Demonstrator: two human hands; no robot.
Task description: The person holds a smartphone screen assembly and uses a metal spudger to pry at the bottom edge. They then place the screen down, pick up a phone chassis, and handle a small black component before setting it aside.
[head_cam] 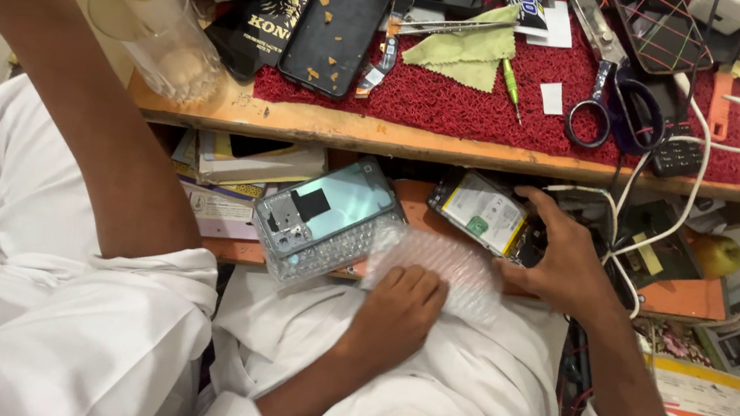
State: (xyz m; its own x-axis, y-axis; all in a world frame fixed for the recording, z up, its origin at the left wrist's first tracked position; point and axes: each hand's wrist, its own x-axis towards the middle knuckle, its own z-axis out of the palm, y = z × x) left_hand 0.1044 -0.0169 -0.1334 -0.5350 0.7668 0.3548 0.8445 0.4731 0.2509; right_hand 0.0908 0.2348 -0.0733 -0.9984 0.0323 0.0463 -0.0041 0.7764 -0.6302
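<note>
My left hand (397, 307) rests with curled fingers on a sheet of clear bubble wrap (452, 263) spread over my lap and the lower shelf's edge. A pale green phone back cover (326, 217) lies tilted on the wrap's left end, just beyond my knuckles. My right hand (563, 262) grips the lower end of an opened phone (482, 214) whose battery and inner parts face up on the orange shelf (674, 297).
Another person's bare arm (91, 108) with a white sleeve crosses the left side. The upper bench holds a red mat (533, 106) with scissors (606, 86), a green cloth (465, 50), a black phone case (336, 25) and a screwdriver (510, 82). A glass (159, 46) stands at its left; white cables (673, 193) hang right.
</note>
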